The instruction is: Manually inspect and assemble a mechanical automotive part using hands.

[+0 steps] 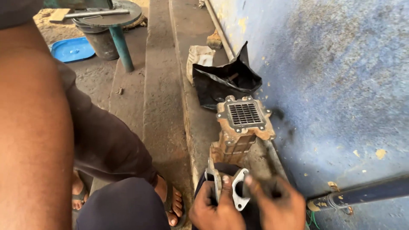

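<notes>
Metal flange plate [240, 188] held in both hands.
Left hand [213, 208] and right hand [277, 204] each close their grip on it, just below the rusty grilled housing [243, 121] on the concrete ledge [200, 127].

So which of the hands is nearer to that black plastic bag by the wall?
Left, narrowly. The left hand sits almost straight below the black plastic bag; the right hand is lower right, farther off. Both hold a metal flange.

A crumpled black bag [223, 81] is seen just behind the grille block [244, 117]; a whitish sack [198, 57] is touching the bag's far side.
</notes>
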